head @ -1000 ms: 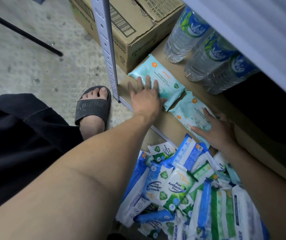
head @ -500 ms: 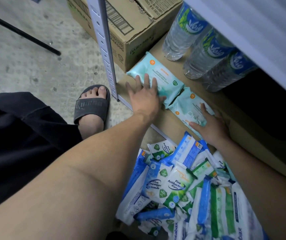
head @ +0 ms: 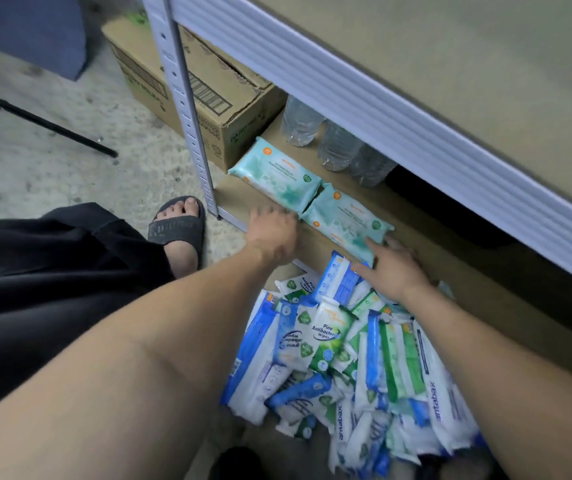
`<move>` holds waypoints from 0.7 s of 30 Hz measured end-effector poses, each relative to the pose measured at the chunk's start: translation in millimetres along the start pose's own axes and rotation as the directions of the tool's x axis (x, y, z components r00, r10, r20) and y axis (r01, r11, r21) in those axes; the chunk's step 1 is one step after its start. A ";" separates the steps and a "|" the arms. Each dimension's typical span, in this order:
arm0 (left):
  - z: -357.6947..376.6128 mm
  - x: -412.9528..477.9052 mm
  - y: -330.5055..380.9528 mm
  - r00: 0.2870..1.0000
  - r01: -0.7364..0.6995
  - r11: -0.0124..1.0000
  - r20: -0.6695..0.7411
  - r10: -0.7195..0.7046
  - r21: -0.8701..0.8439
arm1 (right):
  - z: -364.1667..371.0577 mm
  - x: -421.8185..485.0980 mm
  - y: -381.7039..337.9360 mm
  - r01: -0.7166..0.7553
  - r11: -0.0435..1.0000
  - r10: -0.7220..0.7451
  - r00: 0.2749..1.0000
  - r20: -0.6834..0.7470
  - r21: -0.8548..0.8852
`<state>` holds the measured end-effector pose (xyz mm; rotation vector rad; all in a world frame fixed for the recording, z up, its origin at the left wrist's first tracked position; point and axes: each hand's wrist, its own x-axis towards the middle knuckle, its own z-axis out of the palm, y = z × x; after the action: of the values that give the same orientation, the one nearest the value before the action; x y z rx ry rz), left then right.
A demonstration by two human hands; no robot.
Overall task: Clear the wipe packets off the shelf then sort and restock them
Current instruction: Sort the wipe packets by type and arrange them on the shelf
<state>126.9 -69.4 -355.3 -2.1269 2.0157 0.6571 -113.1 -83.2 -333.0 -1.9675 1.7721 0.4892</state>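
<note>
Two teal antibacterial wipe packs lie end to end on the bottom shelf board (head: 239, 195), in the middle of the frame: the far pack (head: 276, 173) and the near pack (head: 345, 216), their ends touching. They sit just in front of a row of water bottles (head: 338, 147). Everything else, a heap of blue, green and white wipe packets (head: 347, 358), is on the floor at lower right, so I'd say the clearing is done and the restocking has only begun.

The left hand (head: 272, 233) is blurred. Its fingers look loosely spread and hold nothing, just beside the near corner of the far pack; I cannot tell if they touch it. The right hand (head: 390, 268) has its fingers stretched flat, tips against the lower end of the near pack, squaring it up by the look of it, not pinching it.

The next move, I reckon, is to go to the heap for more packets of one kind. The heap is mixed and overlapping, so it calls for picking by colour and label and lifting one packet without dragging its neighbours.
</note>
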 end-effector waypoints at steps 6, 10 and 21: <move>-25.4 -59.8 33.1 0.987 -0.159 0.987 0.018 0.158 0.040 | -3.3 -82.3 26.0 -0.047 0.999 0.048 0.998 -0.034 0.015; -27.3 -92.7 59.2 0.975 -0.218 0.975 0.048 0.216 0.051 | 5.1 -128.9 57.7 -0.110 0.992 0.112 0.993 -0.044 0.060; 13.8 -137.1 163.2 0.920 -0.383 0.923 0.074 0.384 -0.027 | 60.9 -209.5 155.9 -0.269 0.897 0.309 0.949 -0.062 0.350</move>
<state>-36.6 46.2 -280.9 -1.6876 2.4121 0.7902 -289.7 112.9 -285.3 -1.5307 2.0780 0.1450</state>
